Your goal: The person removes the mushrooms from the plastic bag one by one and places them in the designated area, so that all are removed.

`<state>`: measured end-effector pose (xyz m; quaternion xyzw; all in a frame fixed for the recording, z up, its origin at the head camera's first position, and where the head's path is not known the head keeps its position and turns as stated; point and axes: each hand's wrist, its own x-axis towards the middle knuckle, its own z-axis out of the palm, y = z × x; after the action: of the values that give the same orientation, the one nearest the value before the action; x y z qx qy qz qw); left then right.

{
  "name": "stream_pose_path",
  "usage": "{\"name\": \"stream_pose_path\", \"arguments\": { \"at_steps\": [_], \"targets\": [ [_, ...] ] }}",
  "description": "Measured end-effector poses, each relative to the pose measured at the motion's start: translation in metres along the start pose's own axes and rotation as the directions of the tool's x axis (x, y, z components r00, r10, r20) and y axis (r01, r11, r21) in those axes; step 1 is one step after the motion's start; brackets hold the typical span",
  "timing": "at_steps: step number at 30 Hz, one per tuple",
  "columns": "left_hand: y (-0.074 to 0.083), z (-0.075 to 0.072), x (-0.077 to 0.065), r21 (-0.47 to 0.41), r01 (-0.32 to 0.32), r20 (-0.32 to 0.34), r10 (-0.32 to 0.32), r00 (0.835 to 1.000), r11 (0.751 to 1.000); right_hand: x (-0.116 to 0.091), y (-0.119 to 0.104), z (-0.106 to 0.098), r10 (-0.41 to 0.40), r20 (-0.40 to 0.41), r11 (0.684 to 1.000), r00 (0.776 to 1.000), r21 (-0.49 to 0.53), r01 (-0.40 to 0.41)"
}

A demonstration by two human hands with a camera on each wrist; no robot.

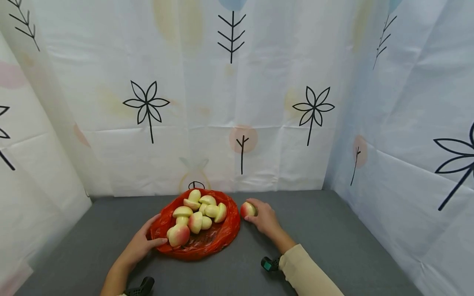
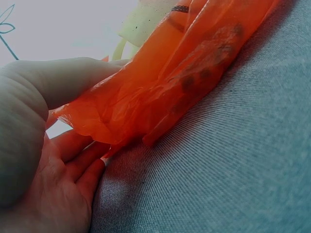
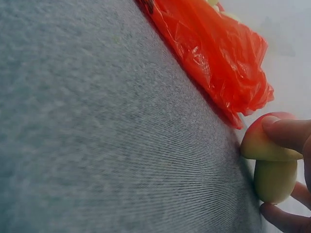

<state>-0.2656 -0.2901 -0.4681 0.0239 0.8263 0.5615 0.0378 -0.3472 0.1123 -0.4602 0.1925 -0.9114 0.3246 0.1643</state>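
my right hand (image 1: 264,218) pinches a mushroom-shaped piece (image 1: 247,209), fingers parted just its width, right of the red bag (image 1: 233,224); my left hand (image 1: 139,245) pinches the bag's left rim. best squeeze lightly, rim steady.

Beige sleeve (image 1: 309,269), black wrist devices (image 1: 142,287), green patch (image 1: 267,265) on right one
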Motion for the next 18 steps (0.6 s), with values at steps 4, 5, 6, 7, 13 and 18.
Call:
{"name": "stream_pose_path", "arguments": {
  "at_steps": [4, 5, 6, 7, 13, 18],
  "targets": [
    [-0.001, -0.002, -0.001, -0.006, -0.009, -0.005, 0.009, 1.000, 1.000, 0.007, 0.002, 0.006, 0.006, -0.027, 1.000, 1.000, -0.023, -0.006],
    [-0.001, -0.002, -0.001, -0.005, -0.010, -0.006, 0.010, 1.000, 1.000, 0.009, 0.002, 0.007, 0.009, -0.036, 0.999, 0.999, -0.032, -0.010],
    [-0.001, -0.003, -0.001, -0.004, -0.010, -0.008, 0.010, 1.000, 1.000, 0.012, 0.003, 0.009, 0.012, -0.043, 0.999, 0.999, -0.038, -0.013],
    [-0.001, -0.003, -0.001, -0.001, -0.010, -0.009, 0.010, 1.000, 1.000, 0.014, 0.004, 0.010, 0.017, -0.050, 0.999, 0.999, -0.038, -0.019],
    [0.000, -0.002, -0.002, -0.001, -0.017, -0.011, 0.017, 1.000, 1.000, 0.025, 0.009, 0.017, 0.018, -0.094, 0.997, 0.995, -0.069, -0.025],
    [0.002, 0.001, -0.001, 0.003, -0.011, -0.007, 0.011, 1.000, 1.000, 0.031, 0.012, 0.017, 0.065, -0.113, 0.994, 0.992, -0.082, -0.074]
  ]
}}
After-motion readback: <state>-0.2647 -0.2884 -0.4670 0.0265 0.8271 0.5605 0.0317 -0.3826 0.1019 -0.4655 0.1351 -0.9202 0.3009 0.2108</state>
